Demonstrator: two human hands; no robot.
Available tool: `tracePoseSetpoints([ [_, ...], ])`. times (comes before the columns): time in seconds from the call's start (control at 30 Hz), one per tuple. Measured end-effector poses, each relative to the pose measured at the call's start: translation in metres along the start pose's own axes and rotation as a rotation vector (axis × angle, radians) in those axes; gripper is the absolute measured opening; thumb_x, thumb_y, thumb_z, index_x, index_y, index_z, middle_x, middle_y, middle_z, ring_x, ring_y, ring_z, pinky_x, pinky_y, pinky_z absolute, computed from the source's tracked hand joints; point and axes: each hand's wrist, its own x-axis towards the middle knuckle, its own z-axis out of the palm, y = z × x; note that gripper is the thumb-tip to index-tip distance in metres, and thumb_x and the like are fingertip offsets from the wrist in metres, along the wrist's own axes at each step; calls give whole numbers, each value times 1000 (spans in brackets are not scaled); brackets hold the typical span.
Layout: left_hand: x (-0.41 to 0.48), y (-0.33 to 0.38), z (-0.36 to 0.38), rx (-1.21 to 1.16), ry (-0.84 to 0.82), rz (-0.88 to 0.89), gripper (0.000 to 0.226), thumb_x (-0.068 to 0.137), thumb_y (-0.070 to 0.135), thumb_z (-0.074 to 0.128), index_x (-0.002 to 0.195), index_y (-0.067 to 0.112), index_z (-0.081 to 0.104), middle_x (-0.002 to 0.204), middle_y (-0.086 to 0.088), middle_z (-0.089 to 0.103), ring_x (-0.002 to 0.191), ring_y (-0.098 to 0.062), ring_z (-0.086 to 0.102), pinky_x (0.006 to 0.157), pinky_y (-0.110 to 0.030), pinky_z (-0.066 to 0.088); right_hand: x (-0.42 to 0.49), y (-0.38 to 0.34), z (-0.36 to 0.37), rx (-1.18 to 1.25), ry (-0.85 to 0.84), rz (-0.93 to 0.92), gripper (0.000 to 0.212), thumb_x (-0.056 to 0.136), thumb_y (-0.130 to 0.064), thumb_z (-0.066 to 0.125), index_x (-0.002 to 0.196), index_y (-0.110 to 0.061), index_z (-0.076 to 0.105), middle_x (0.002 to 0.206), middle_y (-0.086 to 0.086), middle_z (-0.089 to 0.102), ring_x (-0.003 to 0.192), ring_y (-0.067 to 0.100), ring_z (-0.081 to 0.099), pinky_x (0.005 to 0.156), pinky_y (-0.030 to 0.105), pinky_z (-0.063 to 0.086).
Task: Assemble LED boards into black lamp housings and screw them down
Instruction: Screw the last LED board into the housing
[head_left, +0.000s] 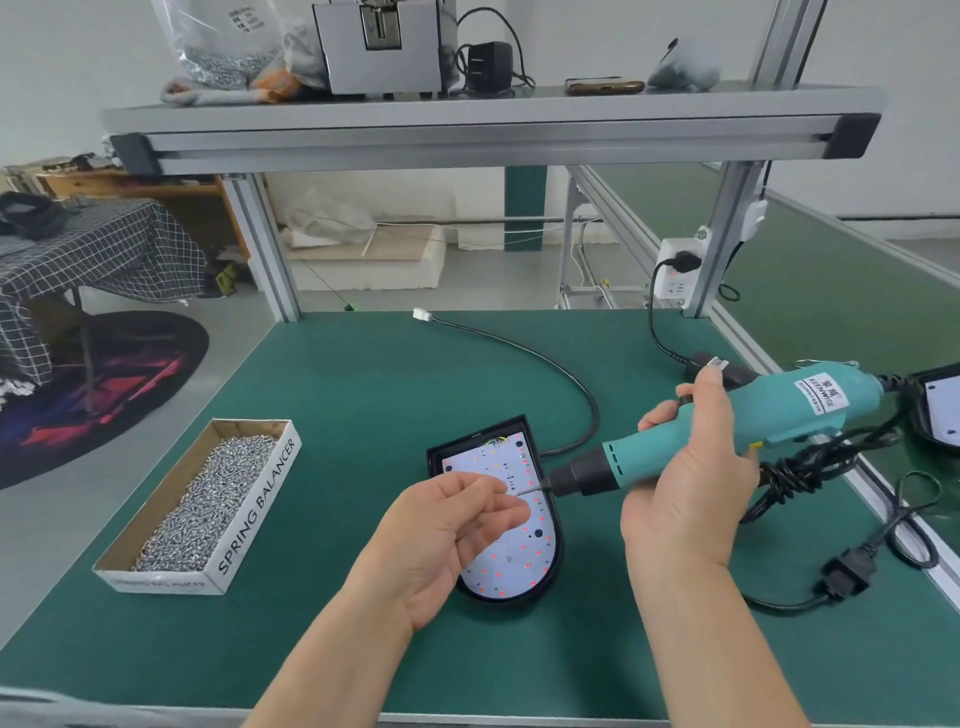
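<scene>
The left hand is hovering palm-up over the left side of the lamp housing, with its forearm reaching in from the near edge. Its fingers are curling, and thumb and forefinger are pinching the tip of the bit. The right hand is hanging just right of the housing, gripping the electric screwdriver nearly level and pointing it left.

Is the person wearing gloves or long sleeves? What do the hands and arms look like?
No gloves: the left hand and the right hand are both bare. No ring, watch or bracelet shows on them. Both forearms are bare too, with no sleeve in view down to the picture's bottom edge.
</scene>
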Motion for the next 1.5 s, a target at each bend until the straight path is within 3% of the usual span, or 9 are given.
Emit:
tracePoseSetpoints([
  [0.17,-1,-3,8,-51,0,-115,18,72,23,76,72,7,70,61,-3,60,42,-5,51,36,-12,41,-4,-1,1,16,-7,13,25,91,-33,73,88,-18,53,58,-14,58,54,7,54,53,19,48],
  [0.33,-5,-4,9,-242,-31,-187,11,68,5,74,73,-3,79,70,-12,67,51,-9,63,43,-13,51,-6,-2,2,17,2,0,23,92,-30,72,91,-19,52,58,-15,60,52,7,54,53,18,48],
  [0.47,-5,-5,9,-257,-68,-177,14,69,-7,66,77,-8,78,79,-21,71,64,-18,73,51,-17,56,-7,-3,1,21,12,-13,23,92,-28,72,91,-19,51,58,-15,61,52,7,54,53,17,48],
  [0.67,-6,-6,8,-220,-64,-151,14,67,-10,67,75,-6,78,82,-24,72,67,-21,74,53,-18,58,-7,-3,1,16,19,-17,23,92,-28,72,90,-19,50,58,-15,61,51,7,53,53,19,48],
  [0.97,-8,-10,9,-129,-77,-38,15,63,-4,73,76,0,79,87,-24,73,73,-23,75,58,-18,58,-6,-4,-1,8,19,-22,21,93,-26,71,86,-20,52,57,-15,59,51,6,52,51,19,47],
  [1.07,-10,-13,10,-30,-55,113,12,70,-2,74,75,6,79,89,-23,74,77,-25,75,65,-19,58,-6,-3,0,3,16,-19,20,93,-26,70,85,-20,53,57,-15,59,50,7,52,52,18,47],
  [1.27,-15,-27,19,255,16,399,33,92,-10,61,79,16,77,88,-15,77,84,-25,76,72,-18,55,1,-1,-1,17,57,31,22,91,-30,72,83,-19,53,56,-14,56,51,6,53,50,17,46],
  [1.5,-14,-29,18,268,1,436,31,92,-10,62,83,15,77,87,-15,77,84,-26,76,72,-19,56,5,0,-3,41,69,51,22,92,-28,71,84,-18,53,56,-14,57,51,5,53,50,17,47],
])
